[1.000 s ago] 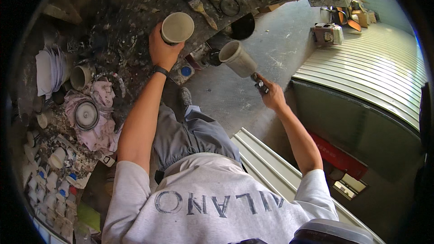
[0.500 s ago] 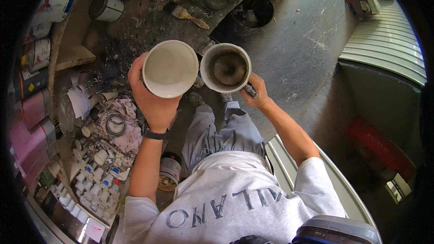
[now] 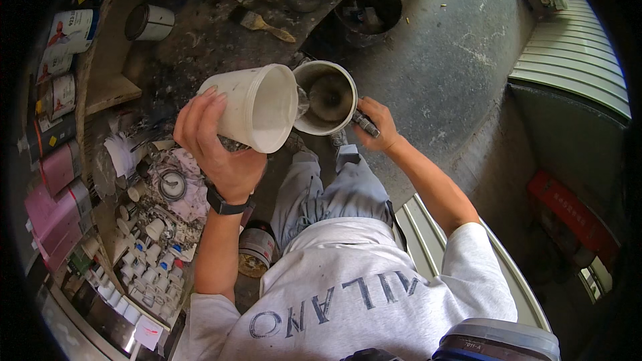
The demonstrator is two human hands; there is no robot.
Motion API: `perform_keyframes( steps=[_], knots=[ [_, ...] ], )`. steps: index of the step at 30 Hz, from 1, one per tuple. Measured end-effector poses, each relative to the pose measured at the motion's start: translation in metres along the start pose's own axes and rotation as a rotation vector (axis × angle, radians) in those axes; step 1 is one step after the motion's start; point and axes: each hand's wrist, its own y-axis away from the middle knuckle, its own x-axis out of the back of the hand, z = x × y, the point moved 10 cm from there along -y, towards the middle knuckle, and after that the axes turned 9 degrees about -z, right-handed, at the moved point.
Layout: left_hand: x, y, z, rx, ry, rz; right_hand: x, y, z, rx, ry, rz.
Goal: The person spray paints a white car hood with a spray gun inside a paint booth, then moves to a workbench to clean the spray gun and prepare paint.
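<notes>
A light grey short-sleeved T-shirt (image 3: pixel 374 281) is covering the torso, with large, worn dark lettering (image 3: pixel 331 304) running across the chest and small specks dotting the cloth. The left sleeve (image 3: pixel 208 321) and right sleeve (image 3: pixel 476 261) are ending above the elbows. The left hand (image 3: pixel 234 172) and right hand (image 3: pixel 378 127) are showing bare, a black wristband (image 3: pixel 227 206) circling the left wrist. Grey trousers (image 3: pixel 351 194) are creasing below the hem, and shoes (image 3: pixel 339 139) are peeking out farther off. At near right, a rounded grey-topped dark piece (image 3: pixel 498 342), its kind unclear, is overlapping the shirt.
</notes>
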Motion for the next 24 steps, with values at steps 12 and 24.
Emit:
perform_keyframes(
  steps=[12,24],
  knots=[
    [-0.050,0.026,-0.056,0.416,0.508,-0.060,0.003,0.012,0.013,-0.069,-0.012,0.024],
    [-0.188,0.097,-0.229,0.739,0.469,-0.050,0.005,0.042,0.052,-0.282,0.034,0.032]
  ],
)
